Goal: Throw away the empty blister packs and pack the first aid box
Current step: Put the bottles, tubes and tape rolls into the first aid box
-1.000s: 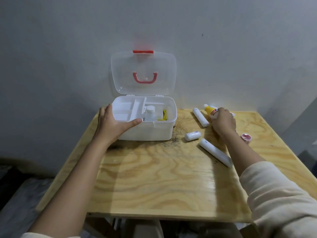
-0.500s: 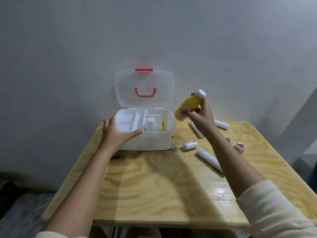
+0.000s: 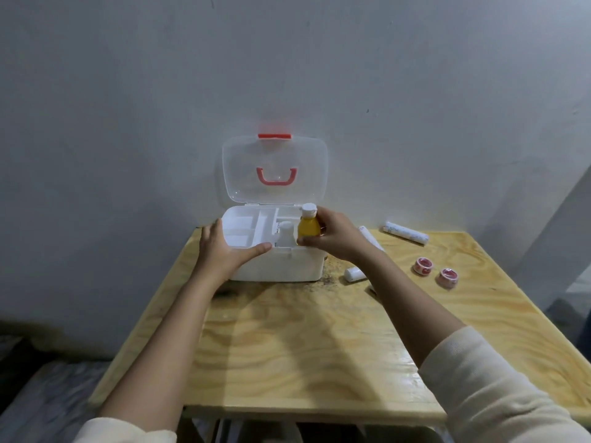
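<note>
The white first aid box (image 3: 294, 266) stands open at the back of the wooden table (image 3: 319, 346), its clear lid (image 3: 275, 171) with a red handle leaning on the wall. My left hand (image 3: 224, 251) grips the box's front left rim, thumb along the top edge. My right hand (image 3: 332, 236) holds a yellow bottle (image 3: 308, 227) with a white cap upright over the box's right compartment. A white bottle (image 3: 285, 235) stands inside the box just left of it. No blister packs are visible.
Right of the box lie white gauze rolls: a long one (image 3: 405, 233) near the wall, a short one (image 3: 354, 274) by the box, and another (image 3: 367, 236) partly behind my wrist. Two small red-and-white tape rolls (image 3: 423, 265) (image 3: 447, 276) sit further right. Dark specks mark the table by the box.
My right hand picked the yellow bottle up from the table, carried it leftward and lowered it upright over the box's right side. My left hand stayed on the box rim.
</note>
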Tool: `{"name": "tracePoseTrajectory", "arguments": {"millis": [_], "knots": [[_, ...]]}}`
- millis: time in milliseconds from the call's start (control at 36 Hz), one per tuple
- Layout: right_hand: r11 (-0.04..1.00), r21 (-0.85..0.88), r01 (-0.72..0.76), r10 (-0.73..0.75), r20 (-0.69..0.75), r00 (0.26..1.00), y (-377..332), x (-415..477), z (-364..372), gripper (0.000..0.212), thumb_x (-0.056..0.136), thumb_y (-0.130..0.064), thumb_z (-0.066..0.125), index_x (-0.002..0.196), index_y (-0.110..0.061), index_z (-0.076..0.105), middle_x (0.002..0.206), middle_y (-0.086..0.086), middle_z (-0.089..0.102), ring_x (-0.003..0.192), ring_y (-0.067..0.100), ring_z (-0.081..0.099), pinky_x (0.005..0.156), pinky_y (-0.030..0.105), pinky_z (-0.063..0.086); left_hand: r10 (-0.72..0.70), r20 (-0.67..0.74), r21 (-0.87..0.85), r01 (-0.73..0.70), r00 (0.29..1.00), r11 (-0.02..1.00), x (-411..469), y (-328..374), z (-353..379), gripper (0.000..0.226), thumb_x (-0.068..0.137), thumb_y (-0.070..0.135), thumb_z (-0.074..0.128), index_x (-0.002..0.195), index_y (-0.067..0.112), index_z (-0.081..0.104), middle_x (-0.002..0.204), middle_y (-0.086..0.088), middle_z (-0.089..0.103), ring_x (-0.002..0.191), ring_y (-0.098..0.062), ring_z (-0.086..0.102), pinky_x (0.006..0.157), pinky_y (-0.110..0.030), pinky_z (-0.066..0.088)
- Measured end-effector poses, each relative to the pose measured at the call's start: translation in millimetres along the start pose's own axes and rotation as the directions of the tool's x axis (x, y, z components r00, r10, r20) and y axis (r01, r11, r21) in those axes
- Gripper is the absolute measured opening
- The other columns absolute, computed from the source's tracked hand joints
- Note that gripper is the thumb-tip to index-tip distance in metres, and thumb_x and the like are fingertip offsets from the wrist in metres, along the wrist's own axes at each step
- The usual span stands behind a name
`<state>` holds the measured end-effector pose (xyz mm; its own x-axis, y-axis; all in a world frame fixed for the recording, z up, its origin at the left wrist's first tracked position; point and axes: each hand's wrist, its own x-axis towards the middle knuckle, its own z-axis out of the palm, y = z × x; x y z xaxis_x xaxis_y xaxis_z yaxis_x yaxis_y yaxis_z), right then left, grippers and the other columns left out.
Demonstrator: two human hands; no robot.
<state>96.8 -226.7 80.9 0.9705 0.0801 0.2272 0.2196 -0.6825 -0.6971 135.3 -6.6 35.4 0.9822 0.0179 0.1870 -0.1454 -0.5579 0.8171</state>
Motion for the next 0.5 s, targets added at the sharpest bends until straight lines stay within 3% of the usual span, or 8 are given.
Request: {"name": "tracePoseTrajectory", "arguments": {"millis": [194,333,500], "knots": [[0.992,-0.114,-0.051,0.056,0.041,0.998,-3.3,6.8,-3.7,0.048,0.072,-0.033,0.075,0.111,-0.011,0.057,0.108,0.01,0.064,0.095,0.027,0.059,0.084,0.042,0.053,0.027,-0.011,-0.002,-0.027,1.0,1.0,0.3,0.4,0.3,0.1,0.059,0.055,0.084,0.142,0.021,0.039,0.144,-0.005,0.035,0.135,-0.021,0.034,0.107,-0.039,0.036],[0.967,-0.245,-0.065,0.096,0.118,0.988,-11.2,11.9,-8.2,0.053,0.074,-0.033,0.074,0.117,-0.011,0.051,0.115,0.009,0.059,0.101,0.028,0.057,0.088,0.045,0.052,0.011,-0.01,-0.025,-0.011,1.0,1.0,2.8,-3.5,1.4,0.105,0.054,0.061,0.084,0.141,0.023,0.04,0.142,-0.003,0.035,0.136,-0.019,0.032,0.109,-0.04,0.036],[0.952,-0.305,-0.036,0.079,0.131,0.988,-18.6,13.9,-8.4,0.035,0.076,-0.02,0.07,0.105,-0.005,0.058,0.107,0.013,0.062,0.096,0.03,0.058,0.082,0.042,0.05,0.012,-0.006,-0.025,-0.012,1.0,1.0,2.6,-3.8,1.4,0.106,0.054,0.061,0.084,0.142,0.023,0.039,0.143,-0.003,0.035,0.136,-0.019,0.033,0.109,-0.041,0.037]]}}
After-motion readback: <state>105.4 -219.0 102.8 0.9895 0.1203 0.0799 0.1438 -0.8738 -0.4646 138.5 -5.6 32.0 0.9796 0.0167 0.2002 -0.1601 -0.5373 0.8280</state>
